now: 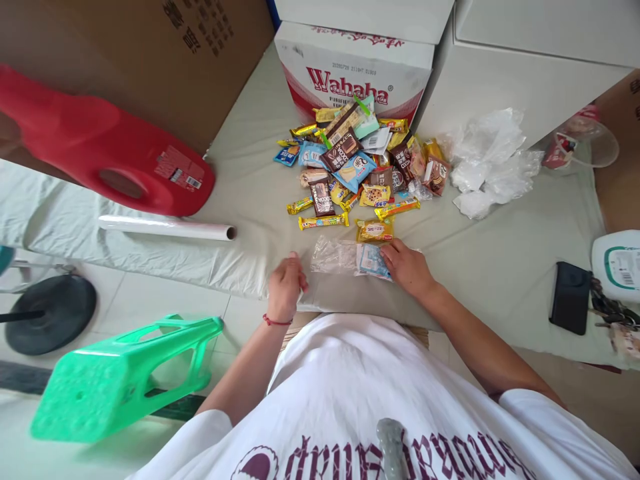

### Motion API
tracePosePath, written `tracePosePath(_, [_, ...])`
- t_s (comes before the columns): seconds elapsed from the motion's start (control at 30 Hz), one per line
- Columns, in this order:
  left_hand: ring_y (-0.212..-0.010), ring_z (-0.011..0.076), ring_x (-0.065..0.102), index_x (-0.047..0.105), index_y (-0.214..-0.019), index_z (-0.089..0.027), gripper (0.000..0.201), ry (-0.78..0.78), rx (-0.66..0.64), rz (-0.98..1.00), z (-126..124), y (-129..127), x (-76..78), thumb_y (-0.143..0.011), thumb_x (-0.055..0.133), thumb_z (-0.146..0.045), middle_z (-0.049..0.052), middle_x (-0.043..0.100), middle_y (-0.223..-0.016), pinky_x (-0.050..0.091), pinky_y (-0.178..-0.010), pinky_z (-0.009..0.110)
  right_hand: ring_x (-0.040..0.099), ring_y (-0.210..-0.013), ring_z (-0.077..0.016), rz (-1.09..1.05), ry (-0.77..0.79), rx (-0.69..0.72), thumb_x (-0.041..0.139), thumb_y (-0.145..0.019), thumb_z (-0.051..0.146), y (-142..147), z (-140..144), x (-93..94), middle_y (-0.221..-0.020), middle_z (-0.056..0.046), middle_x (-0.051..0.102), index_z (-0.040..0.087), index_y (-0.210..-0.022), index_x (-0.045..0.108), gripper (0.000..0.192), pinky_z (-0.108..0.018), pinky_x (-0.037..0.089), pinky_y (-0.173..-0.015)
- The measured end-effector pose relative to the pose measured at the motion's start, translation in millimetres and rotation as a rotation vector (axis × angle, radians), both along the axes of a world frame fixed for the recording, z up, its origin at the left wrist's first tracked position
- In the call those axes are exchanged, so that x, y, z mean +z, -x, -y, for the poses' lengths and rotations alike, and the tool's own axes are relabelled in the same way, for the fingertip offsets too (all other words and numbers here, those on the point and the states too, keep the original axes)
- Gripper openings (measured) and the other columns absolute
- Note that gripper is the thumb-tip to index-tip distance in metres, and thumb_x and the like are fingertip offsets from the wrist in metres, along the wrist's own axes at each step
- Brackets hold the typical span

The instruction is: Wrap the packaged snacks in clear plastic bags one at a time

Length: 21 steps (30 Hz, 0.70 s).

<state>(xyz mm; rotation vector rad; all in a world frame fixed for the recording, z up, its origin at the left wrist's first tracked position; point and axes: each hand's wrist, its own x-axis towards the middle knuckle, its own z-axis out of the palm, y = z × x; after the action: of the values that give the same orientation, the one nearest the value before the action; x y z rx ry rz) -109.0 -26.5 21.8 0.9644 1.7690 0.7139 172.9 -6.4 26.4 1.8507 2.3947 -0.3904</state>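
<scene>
Behind the snack pile (357, 170), a carton (350, 77) reads "Wahaha". Right hand (407, 267) presses flat fingers on a clear bag (350, 259) at the table edge; left hand (285, 288) curls, its grip hidden.

Your clear plastic bag (334, 256): crinkled, lying flat on pale table cover near front edge, long side running left to right. Right end holds light blue snack packet (373, 261), flat, partly inside bag, printed face up. Bag's left end looks empty, see-through. Yellow snack packet (375, 231) lies just beyond bag, flat, label up, at near edge of snack pile. Bag sits between your two hands, directly in front of you.
</scene>
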Motion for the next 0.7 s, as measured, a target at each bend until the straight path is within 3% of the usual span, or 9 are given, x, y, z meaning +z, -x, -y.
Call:
tracePosePath(0.1, [-0.042, 0.0158, 0.054, 0.055, -0.063, -0.019, 0.078, 0.422, -0.263, 0.305, 14.7, -16.9, 9.3, -0.079, 0.038, -0.093, 0.005, 0.056, -0.046, 0.021, -0.042, 0.027, 0.062, -0.09, -0.0209, -0.034, -0.006, 0.004, 0.032, -0.109, 0.033, -2.3, 0.0, -1.1, -0.117, -0.011, 0.065, 0.021, -0.118, 0.069, 0.04, -0.029, 0.037, -0.064])
tracePosePath(0.17, [-0.047, 0.0135, 0.056, 0.063, -0.073, -0.016, 0.078, 0.578, -0.318, 0.513, 17.3, -32.4, 11.6, -0.071, 0.052, -0.094, 0.01, 0.068, -0.064, 0.016, -0.042, 0.024, 0.062, -0.09, -0.021, -0.065, -0.026, 0.01, 0.031, -0.109, 0.032, -4.3, -0.1, -3.4, -0.117, -0.01, 0.066, 0.021, -0.117, 0.07, 0.041, -0.029, 0.038, -0.065])
tracePosePath(0.27, [-0.046, 0.006, 0.045, 0.064, -0.083, -0.018, 0.063, 0.424, -0.073, 0.595, 4.5, -56.8, 8.0, -0.064, 0.077, -0.076, 0.006, 0.072, -0.081, 0.013, -0.042, 0.022, 0.062, -0.091, -0.0219, -0.11, -0.049, 0.024, 0.032, -0.109, 0.032, -6.6, -0.3, -6.4, -0.114, -0.01, 0.066, 0.021, -0.115, 0.071, 0.041, -0.029, 0.04, -0.066])
tracePosePath(0.33, [-0.044, 0.0047, 0.035, 0.059, -0.078, -0.02, 0.05, 0.281, 0.128, 0.529, -10.8, -68.6, 3.1, -0.065, 0.084, -0.061, -0.001, 0.064, -0.07, 0.014, -0.042, 0.022, 0.062, -0.091, -0.0224, -0.127, -0.048, 0.033, 0.033, -0.108, 0.032, -7.4, -0.3, -7.1, -0.113, -0.011, 0.066, 0.021, -0.114, 0.071, 0.04, -0.03, 0.041, -0.067])
tracePosePath(0.43, [-0.045, 0.0059, 0.032, 0.055, -0.071, -0.022, 0.034, 0.166, 0.297, 0.421, -32.0, -73.8, -2.2, -0.068, 0.085, -0.038, -0.007, 0.049, -0.056, 0.018, -0.043, 0.023, 0.062, -0.091, -0.0223, -0.13, -0.041, 0.035, 0.035, -0.108, 0.031, -7.6, -0.1, -7.3, -0.113, -0.011, 0.066, 0.021, -0.115, 0.071, 0.038, -0.03, 0.041, -0.068])
tracePosePath(0.57, [-0.047, 0.006, 0.034, 0.052, -0.066, -0.021, 0.032, 0.077, 0.331, 0.387, -45.1, -68.0, 1.8, -0.066, 0.083, -0.031, -0.008, 0.044, -0.053, 0.021, -0.045, 0.023, 0.062, -0.091, -0.0221, -0.121, -0.035, 0.025, 0.034, -0.108, 0.032, -6.0, 0.5, -8.6, -0.114, -0.011, 0.067, 0.022, -0.114, 0.07, 0.038, -0.029, 0.04, -0.067])
tracePosePath(0.7, [-0.047, 0.0056, 0.036, 0.053, -0.066, -0.02, 0.037, -0.009, 0.183, 0.44, -45.6, -82.4, 13.2, -0.063, 0.083, -0.04, -0.008, 0.048, -0.055, 0.026, -0.046, 0.023, 0.063, -0.092, -0.0224, -0.075, 0.006, 0.038, 0.035, -0.107, 0.027, -2.7, 0.4, -8.5, -0.118, -0.011, 0.066, 0.022, -0.115, 0.069, 0.035, -0.029, 0.037, -0.065])
